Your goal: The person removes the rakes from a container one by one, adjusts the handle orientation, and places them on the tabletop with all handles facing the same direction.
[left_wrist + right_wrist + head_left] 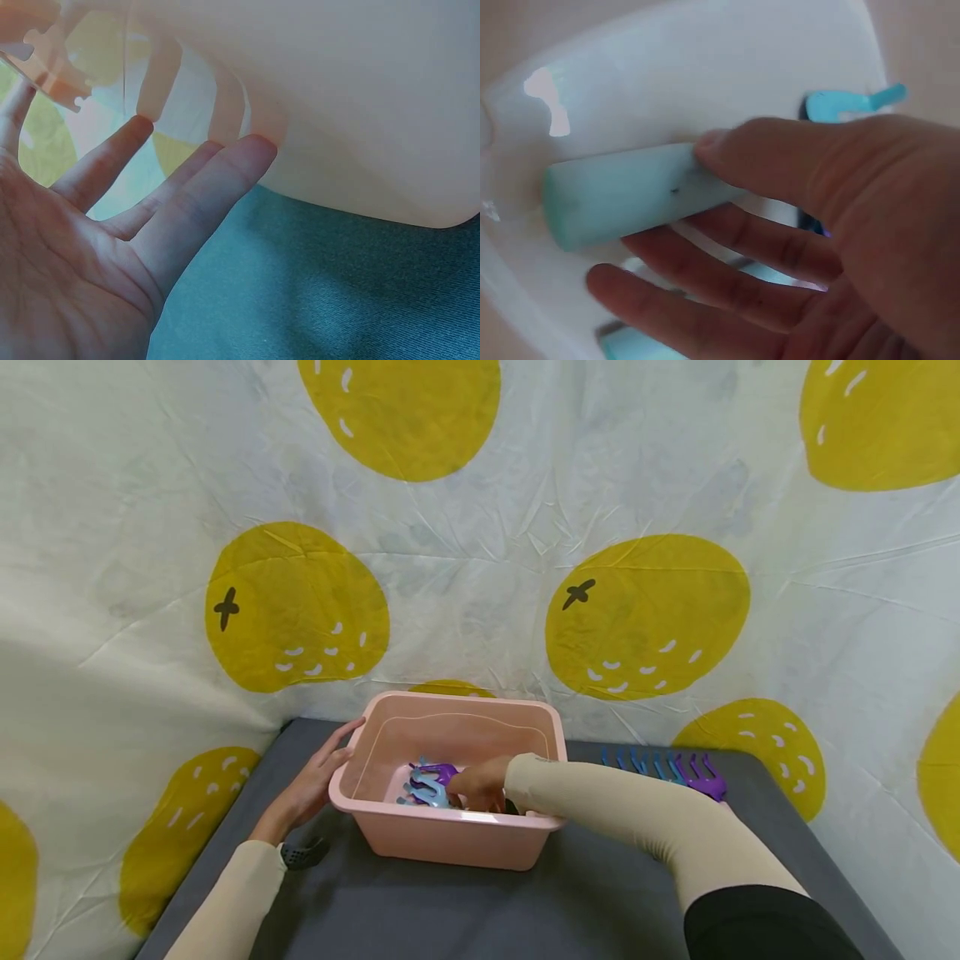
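A pink plastic tub (450, 842) stands on the dark table. My left hand (307, 787) is at its left side with the fingers extended; in the left wrist view the fingertips (259, 150) touch the tub's outer wall. Inside the tub is my right hand (480, 783). In the right wrist view it pinches a pale turquoise cylinder (607, 196), thumb on top and fingers beneath. To the left of that hand, a light blue pronged piece (429, 792) and a purple pronged piece (444, 772) lie on the tub's floor. A second turquoise cylinder (641, 345) is partly hidden below the fingers.
Right of the tub, behind the right forearm, several blue pronged pieces (637, 760) and purple ones (705, 782) lie in a row on the grey table (465, 910). A pale cloth (480, 610) with yellow fruit prints hangs behind and around the table.
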The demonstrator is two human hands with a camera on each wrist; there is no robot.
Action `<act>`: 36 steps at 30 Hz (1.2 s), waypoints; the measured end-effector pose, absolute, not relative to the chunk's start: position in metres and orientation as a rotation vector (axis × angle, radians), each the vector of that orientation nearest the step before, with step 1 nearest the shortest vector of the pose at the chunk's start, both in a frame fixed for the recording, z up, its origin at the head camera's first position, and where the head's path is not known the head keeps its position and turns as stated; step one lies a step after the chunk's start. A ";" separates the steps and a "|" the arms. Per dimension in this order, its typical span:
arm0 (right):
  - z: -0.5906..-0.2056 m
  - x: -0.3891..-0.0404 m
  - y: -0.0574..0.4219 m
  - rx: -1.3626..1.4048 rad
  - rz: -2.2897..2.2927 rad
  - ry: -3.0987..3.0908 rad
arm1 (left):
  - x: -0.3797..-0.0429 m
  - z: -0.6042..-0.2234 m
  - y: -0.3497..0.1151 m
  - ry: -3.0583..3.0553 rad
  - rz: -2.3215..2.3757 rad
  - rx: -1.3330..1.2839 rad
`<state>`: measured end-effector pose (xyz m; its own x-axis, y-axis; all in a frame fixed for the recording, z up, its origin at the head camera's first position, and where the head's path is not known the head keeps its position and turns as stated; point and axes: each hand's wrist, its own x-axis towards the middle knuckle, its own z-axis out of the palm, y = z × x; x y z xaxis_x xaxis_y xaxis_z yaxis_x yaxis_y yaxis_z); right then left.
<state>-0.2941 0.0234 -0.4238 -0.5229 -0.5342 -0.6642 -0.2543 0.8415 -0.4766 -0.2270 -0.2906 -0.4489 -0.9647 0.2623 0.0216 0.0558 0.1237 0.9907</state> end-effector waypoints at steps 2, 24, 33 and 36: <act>-0.427 -0.304 0.022 -0.667 -0.345 2.125 | -0.227 -0.449 -0.290 2.232 1.950 0.314; -0.348 -0.322 0.053 -1.142 -0.652 2.056 | -0.222 -0.445 -0.289 2.207 1.956 0.299; -0.324 -0.318 0.071 -1.299 -0.541 2.290 | -0.219 -0.442 -0.286 2.255 1.914 0.288; -0.317 -0.317 0.081 -1.193 -0.583 2.306 | -0.220 -0.442 -0.285 2.259 1.911 0.288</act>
